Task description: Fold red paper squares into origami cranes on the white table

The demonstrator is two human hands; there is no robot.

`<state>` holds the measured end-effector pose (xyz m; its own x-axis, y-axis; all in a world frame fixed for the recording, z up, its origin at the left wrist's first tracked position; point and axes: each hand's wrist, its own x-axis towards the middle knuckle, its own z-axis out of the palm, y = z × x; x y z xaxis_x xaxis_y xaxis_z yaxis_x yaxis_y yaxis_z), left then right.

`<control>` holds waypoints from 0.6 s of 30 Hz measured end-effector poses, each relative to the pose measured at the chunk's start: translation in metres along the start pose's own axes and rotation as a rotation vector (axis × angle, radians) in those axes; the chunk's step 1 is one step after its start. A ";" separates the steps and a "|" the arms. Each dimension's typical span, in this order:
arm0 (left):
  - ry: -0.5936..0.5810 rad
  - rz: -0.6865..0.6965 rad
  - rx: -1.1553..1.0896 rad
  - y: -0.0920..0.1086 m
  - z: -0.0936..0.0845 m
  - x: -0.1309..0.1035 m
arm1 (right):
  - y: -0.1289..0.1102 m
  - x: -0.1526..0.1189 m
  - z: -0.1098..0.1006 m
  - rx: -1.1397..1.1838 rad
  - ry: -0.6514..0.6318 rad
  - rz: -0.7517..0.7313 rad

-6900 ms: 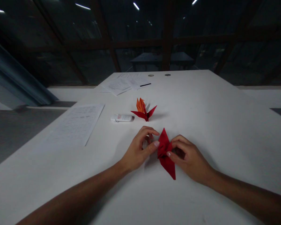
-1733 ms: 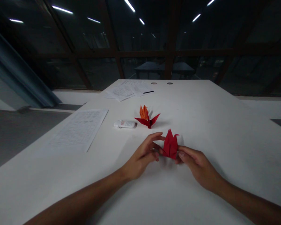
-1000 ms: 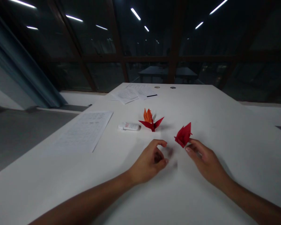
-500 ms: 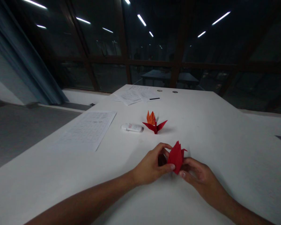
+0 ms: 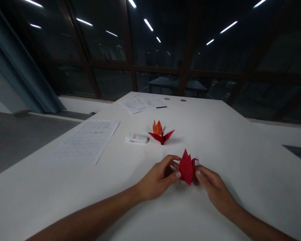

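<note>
A red folded paper bird point(image 5: 187, 168) is held between both hands above the white table. My left hand point(image 5: 159, 177) pinches its left edge with thumb and fingers. On the other side, my right hand point(image 5: 213, 185) has its thumb and fingertips closed on the bird's right part, below the small bent head; some of those fingertips are hidden behind the paper. Farther back stands a second red paper bird point(image 5: 162, 137) with its wings spread. An orange paper bird point(image 5: 157, 127) is just behind it.
Left of the standing birds lies a white marker-like object point(image 5: 137, 138). A printed sheet point(image 5: 87, 140) is on the white table point(image 5: 240, 160) at the left. Papers point(image 5: 137, 103), a black strip point(image 5: 162, 107) and two small discs are near the far edge.
My right thumb has moved up along the held bird, which is turned slightly so more of its right side shows. The whole view has shifted, moving the table items slightly left.
</note>
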<state>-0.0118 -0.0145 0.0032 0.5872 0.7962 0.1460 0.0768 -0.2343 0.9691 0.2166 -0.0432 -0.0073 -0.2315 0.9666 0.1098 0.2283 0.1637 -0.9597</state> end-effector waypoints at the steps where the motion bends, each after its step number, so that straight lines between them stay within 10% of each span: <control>1: -0.006 0.007 0.018 0.001 0.000 0.000 | 0.001 0.000 0.000 0.014 0.012 0.008; 10: 0.186 0.010 0.174 -0.006 -0.008 0.001 | 0.006 0.015 -0.013 0.081 0.107 0.068; 18: 0.552 0.019 0.645 -0.028 -0.070 0.013 | 0.053 0.068 -0.112 -0.511 0.537 0.052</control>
<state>-0.0629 0.0417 -0.0085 0.1284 0.9078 0.3993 0.6141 -0.3890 0.6867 0.3189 0.0530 -0.0217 0.2565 0.9174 0.3043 0.6679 0.0594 -0.7419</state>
